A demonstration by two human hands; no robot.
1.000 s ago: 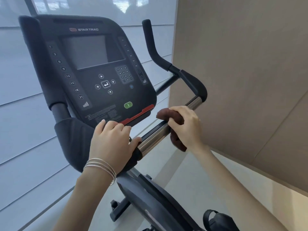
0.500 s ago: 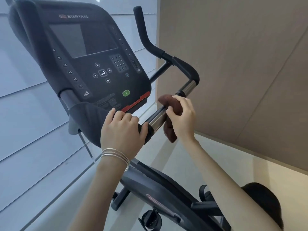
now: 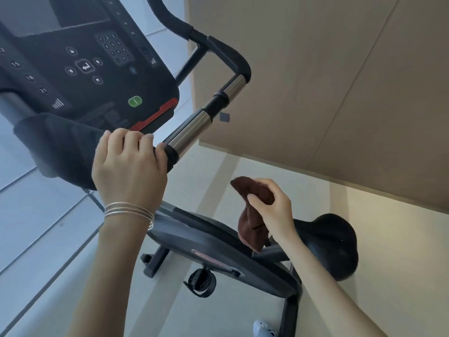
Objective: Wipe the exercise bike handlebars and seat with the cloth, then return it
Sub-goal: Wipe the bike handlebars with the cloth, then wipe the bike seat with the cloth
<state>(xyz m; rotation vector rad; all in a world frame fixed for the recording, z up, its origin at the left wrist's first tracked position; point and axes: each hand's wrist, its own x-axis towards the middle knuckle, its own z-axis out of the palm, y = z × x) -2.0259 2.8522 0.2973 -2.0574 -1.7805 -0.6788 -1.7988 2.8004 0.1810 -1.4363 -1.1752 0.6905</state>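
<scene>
Brown cloth (image 3: 252, 210), black seat (image 3: 332, 242), green button (image 3: 135, 101), silver bangles (image 3: 128, 211).

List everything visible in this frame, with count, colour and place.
console: one, black, upper left
green button: one, on the console's lower edge
handlebar: one, black with chrome sections, centre
seat: one, black, lower right
cloth: one, brown, centre right, apart from the handlebar
bike housing: one, dark grey, lower centre
pedal: one, black with strap, bottom centre
wall panels: several, tan, right
shoe: one, pale blue, bottom edge, cut off
bracelets: several, silver, left wrist
left hand: grips the handlebar's black inner end
right hand: holds the cloth
</scene>
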